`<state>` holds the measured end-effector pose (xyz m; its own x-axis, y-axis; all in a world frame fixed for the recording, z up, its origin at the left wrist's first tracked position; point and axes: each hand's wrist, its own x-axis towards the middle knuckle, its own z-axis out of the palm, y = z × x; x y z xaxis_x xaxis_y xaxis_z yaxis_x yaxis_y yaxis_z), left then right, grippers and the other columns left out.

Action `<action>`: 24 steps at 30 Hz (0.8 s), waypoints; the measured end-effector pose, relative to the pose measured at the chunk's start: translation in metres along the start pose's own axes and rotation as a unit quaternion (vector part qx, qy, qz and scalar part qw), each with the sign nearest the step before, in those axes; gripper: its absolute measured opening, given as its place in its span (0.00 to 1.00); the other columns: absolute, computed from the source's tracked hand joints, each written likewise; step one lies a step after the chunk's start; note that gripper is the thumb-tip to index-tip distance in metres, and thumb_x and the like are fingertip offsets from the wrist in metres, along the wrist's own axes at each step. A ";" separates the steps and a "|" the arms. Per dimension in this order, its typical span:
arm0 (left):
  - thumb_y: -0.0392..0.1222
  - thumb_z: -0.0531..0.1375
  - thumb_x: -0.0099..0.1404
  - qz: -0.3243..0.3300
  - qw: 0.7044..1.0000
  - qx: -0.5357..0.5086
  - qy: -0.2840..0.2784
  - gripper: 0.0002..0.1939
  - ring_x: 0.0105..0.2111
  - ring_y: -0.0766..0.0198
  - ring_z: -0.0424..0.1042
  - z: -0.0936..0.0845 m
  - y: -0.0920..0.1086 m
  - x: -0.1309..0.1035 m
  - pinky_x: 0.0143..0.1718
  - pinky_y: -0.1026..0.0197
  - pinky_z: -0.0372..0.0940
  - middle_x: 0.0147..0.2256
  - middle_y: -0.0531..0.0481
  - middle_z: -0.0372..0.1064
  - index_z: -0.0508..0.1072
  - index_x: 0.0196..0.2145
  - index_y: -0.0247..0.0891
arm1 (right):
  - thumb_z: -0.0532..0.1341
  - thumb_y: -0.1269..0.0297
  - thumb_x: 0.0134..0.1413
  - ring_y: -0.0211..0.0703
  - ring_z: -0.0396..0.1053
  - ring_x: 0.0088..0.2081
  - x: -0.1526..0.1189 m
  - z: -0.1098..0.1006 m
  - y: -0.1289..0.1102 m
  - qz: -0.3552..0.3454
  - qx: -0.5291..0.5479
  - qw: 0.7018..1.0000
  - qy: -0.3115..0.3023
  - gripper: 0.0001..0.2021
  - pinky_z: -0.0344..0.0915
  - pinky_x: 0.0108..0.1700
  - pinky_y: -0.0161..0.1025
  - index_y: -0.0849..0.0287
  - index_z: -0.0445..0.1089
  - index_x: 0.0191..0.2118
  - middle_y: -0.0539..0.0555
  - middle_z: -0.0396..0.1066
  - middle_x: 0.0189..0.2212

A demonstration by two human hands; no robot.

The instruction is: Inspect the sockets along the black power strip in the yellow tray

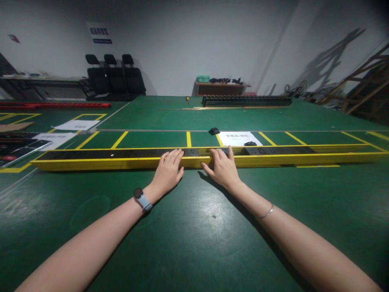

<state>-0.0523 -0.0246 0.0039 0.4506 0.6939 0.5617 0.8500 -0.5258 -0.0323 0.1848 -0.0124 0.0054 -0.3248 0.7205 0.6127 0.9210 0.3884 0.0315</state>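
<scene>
The long yellow channel (106,164), partly filled with black modules (139,153), lies across the green worktop (194,227). The left hand (167,172) rests open on it; the right hand (223,167), fingers spread, touches it too. Behind lies a white sheet (232,140).

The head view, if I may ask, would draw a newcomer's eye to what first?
Probably the long yellow rail, which spans most of the picture's width on the green table. Next come the two bare hands at its middle: the left hand, with a watch at the wrist, and the right hand. Black seats stand out at the back left.
</scene>
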 end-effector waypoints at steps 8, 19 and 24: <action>0.41 0.51 0.68 0.001 1.000 0.000 -0.001 0.27 0.63 0.52 0.57 0.001 0.000 0.000 0.63 0.46 0.51 0.62 0.37 0.59 0.58 0.63 0.29 | 0.49 0.39 0.61 0.57 0.67 0.49 -0.002 0.003 0.000 0.095 -0.063 0.993 0.023 0.37 0.36 0.66 0.61 0.74 0.62 0.56 0.67 0.71 0.44; 0.40 0.52 0.67 -0.009 1.000 -0.026 0.008 0.27 0.62 0.51 0.58 -0.001 0.002 0.001 0.63 0.44 0.52 0.61 0.38 0.60 0.58 0.63 0.33 | 0.53 0.55 0.63 0.49 0.55 0.65 0.006 -0.004 -0.022 -0.110 0.109 0.988 -0.028 0.29 0.38 0.69 0.58 0.61 0.53 0.66 0.61 0.60 0.63; 0.41 0.51 0.68 -0.009 1.000 -0.025 0.003 0.26 0.62 0.52 0.57 -0.002 0.001 0.001 0.63 0.46 0.52 0.62 0.39 0.60 0.59 0.62 0.32 | 0.54 0.53 0.63 0.49 0.56 0.65 0.013 -0.005 -0.036 -0.121 0.138 0.981 -0.058 0.27 0.36 0.70 0.58 0.60 0.58 0.64 0.59 0.60 0.63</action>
<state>-0.0515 -0.0255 0.0056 0.4329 0.7011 0.5667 0.8434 -0.5368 0.0198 0.1483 -0.0199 0.0160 -0.5642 0.6424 0.5187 0.7255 0.6856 -0.0599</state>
